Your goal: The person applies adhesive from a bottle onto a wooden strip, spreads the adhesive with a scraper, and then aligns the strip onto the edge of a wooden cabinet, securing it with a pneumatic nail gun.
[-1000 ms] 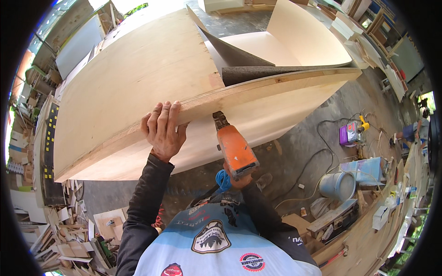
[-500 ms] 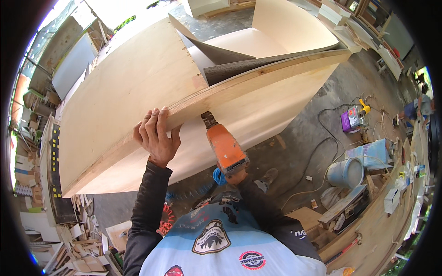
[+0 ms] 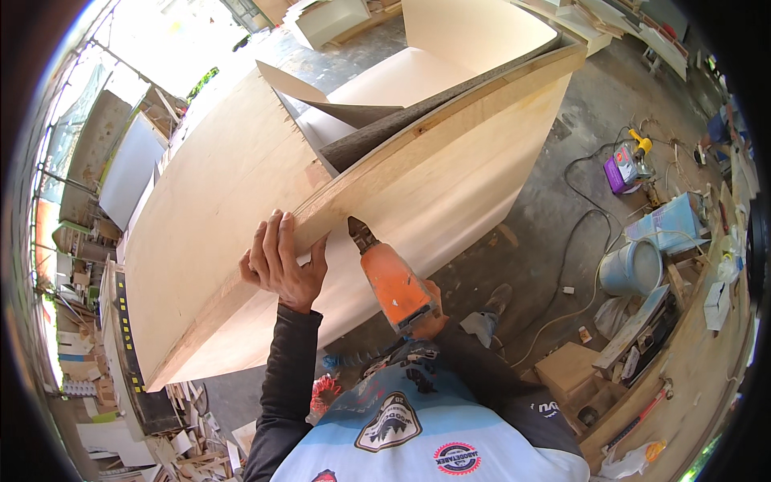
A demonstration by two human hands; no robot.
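Note:
A large pale plywood box (image 3: 217, 217) with a thick edge strip stands tilted across the view in front of me. My left hand (image 3: 285, 261) grips that edge, with its fingers over the top and the thumb against the front side. An orange nail gun (image 3: 393, 285) is in my right hand (image 3: 432, 309), whose fingers are mostly hidden behind the tool's body. The gun's dark nose points at the front side just below the edge strip, right of my left hand. Whether the nose touches the wood, I cannot tell.
Curled pale sheets (image 3: 482, 36) stand in the box's open part. To the right are a purple can (image 3: 620, 173), a blue bucket (image 3: 632, 267), a cable on the floor and a cluttered wooden bench (image 3: 666, 402). Wood scraps (image 3: 197, 434) lie at lower left. Another person is at the far right.
The view has shifted, so the box sits lower and further left at its far end. The nail gun's nose has moved slightly down from the edge strip. My left hand keeps its grip.

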